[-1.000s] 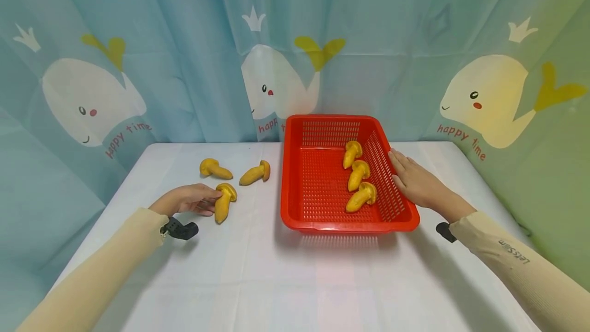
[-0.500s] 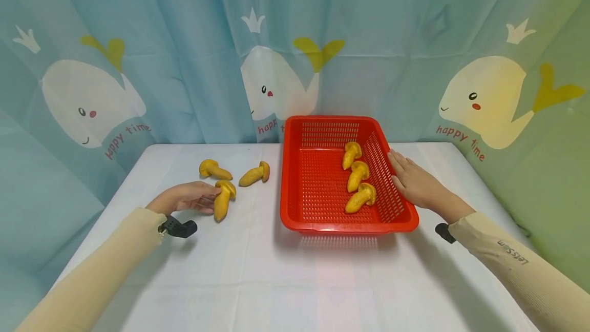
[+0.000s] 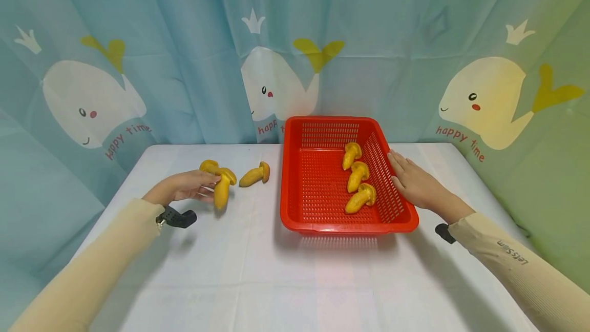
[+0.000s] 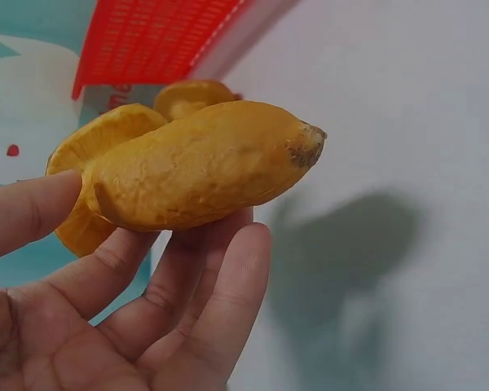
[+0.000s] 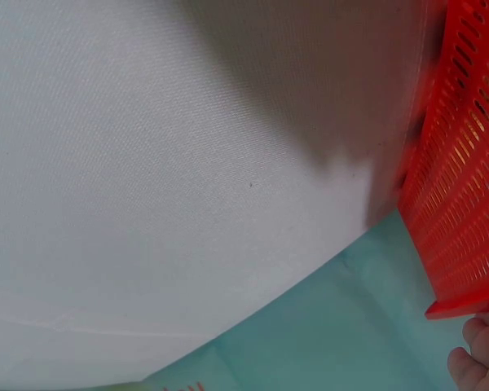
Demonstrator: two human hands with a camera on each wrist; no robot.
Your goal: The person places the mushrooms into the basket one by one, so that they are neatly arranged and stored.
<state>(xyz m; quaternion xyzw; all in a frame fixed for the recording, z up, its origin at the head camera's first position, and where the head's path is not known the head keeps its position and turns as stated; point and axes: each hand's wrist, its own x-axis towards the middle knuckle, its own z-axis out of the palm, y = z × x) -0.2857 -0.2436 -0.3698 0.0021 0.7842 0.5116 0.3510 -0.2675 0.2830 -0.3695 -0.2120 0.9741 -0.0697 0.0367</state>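
My left hand (image 3: 191, 185) pinches a yellow mushroom (image 4: 196, 167) between thumb and fingers, its stem pointing down toward me. In the left wrist view a shadow below it falls on the white cloth, so it hangs above the table. Partly hidden behind it lies a second mushroom (image 3: 209, 166), and another mushroom (image 3: 252, 175) lies to its right. My right hand (image 3: 417, 181) rests with straight fingers on the right rim of a red slotted basket (image 3: 290, 168). Inside, along the right side, lie three mushrooms (image 3: 358, 175) in a row.
A white cloth covers the table (image 3: 258, 270). Close behind the basket and the table's back edge hangs a blue-green curtain (image 3: 193, 55) with whale prints. The basket's left part shows its bare slotted floor.
My left hand has lifted the pinched mushroom off the table and moved it slightly away from me, now covering part of the mushroom behind. My right hand and the basket stay put.
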